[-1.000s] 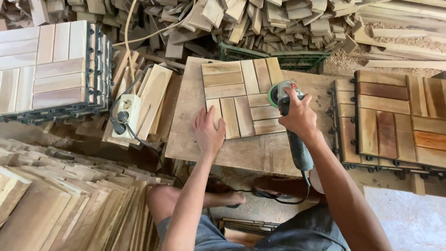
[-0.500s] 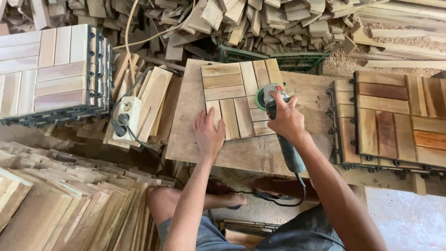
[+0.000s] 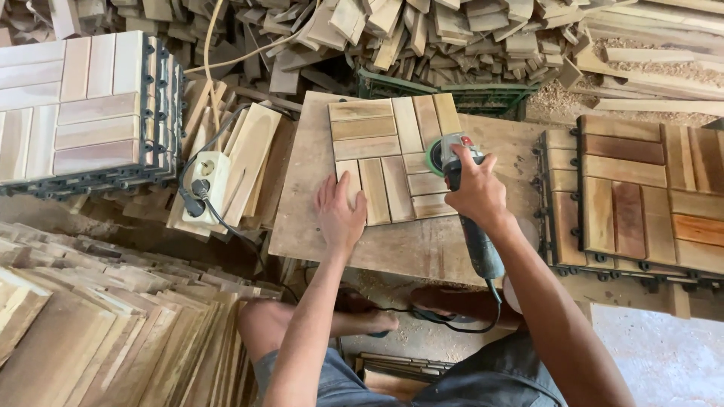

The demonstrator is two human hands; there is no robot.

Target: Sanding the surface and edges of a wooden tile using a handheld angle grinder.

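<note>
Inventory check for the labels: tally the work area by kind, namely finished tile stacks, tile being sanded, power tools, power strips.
Tile stacks: 2, left stack, right stack
Tile being sanded: 1, wooden tile under the left hand
Power tools: 1, sander in the right hand
Power strips: 1, white power strip
Total: 5

I saw no packages, signs or screens from my feed, and could make out no labels.
</note>
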